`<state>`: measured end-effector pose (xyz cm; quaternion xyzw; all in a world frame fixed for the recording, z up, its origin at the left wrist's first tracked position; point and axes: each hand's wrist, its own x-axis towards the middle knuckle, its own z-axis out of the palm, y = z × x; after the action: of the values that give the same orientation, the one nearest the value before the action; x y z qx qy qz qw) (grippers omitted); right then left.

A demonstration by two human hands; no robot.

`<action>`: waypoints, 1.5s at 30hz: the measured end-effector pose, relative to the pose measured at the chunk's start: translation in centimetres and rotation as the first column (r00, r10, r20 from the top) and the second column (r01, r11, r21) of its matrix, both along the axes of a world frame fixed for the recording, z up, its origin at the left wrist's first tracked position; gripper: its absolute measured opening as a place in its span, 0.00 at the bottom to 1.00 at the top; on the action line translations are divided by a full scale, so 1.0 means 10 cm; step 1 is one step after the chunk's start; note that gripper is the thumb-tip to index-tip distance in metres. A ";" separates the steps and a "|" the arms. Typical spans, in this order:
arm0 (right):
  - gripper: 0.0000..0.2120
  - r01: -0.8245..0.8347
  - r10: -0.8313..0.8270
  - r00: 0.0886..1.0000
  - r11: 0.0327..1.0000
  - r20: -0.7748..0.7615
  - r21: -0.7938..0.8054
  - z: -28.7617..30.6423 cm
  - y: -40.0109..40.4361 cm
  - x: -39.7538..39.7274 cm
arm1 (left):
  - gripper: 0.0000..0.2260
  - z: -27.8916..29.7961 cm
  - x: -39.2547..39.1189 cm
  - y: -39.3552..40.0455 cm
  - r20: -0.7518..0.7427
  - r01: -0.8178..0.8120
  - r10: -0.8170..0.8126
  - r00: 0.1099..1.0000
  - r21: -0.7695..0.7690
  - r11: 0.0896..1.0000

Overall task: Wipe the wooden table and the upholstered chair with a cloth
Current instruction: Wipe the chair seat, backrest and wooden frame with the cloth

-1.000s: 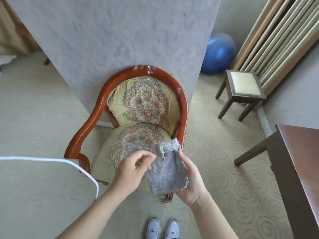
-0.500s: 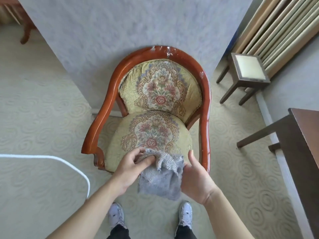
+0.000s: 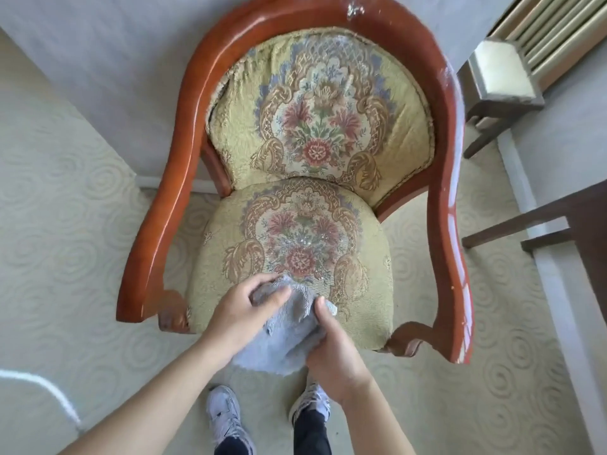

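Here both hands (image 3: pixel 243 318) grip cloth (image 3: pixel 282 339) at seat front edge (image 3: pixel 354 336).

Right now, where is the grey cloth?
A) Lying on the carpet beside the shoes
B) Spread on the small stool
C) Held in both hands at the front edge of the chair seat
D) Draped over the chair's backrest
C: the left hand and the right hand both grip the grey cloth, bunched over the front edge of the upholstered seat.
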<state>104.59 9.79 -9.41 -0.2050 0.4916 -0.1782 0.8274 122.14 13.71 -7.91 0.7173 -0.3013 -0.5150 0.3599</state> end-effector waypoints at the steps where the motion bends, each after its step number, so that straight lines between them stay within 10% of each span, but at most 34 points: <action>1: 0.30 0.018 -0.019 0.998 0.999 -0.059 -0.031 -0.14 -0.10 0.01 | 0.17 -0.18 0.04 -0.07 -0.016 -0.022 0.022 1.000 -0.004 1.000; 6: 0.23 0.217 -0.263 0.932 0.957 -0.251 -0.195 -0.80 -0.75 -0.27 | 0.31 -1.23 0.14 -0.40 0.261 0.022 -0.031 0.965 0.038 0.999; 10: 0.17 0.271 -0.471 0.761 0.855 -0.445 -0.443 -1.26 -1.40 -0.52 | 0.40 -1.95 0.19 -0.68 0.634 0.067 -0.034 0.773 -0.029 0.997; 16: 0.18 -0.030 -0.699 0.538 0.542 -0.471 -0.840 -1.56 -2.08 -0.58 | 0.55 -2.60 0.09 -1.00 0.869 0.037 -0.181 0.461 0.184 0.982; 22: 0.22 -0.630 -0.303 0.511 0.505 -0.804 -0.590 -2.27 -2.04 -0.34 | 0.54 -2.78 0.09 -0.94 0.928 0.018 -0.161 0.337 0.165 0.986; 29: 0.22 -0.694 -0.229 0.475 0.496 -0.850 -0.522 -2.37 -1.94 -0.11 | 0.50 -2.88 0.08 -0.92 0.950 -0.011 -0.090 0.300 0.097 0.995; 45: 0.23 -0.919 0.021 0.390 -0.055 -0.921 -0.390 -2.21 -1.63 0.64 | 0.52 -2.76 0.07 -0.93 0.929 -0.007 -0.057 0.367 0.064 0.998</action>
<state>110.97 -6.51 -31.54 -0.8827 0.4018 0.0149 0.2433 122.81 4.44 -35.55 0.8880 -0.4475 -0.0361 0.0997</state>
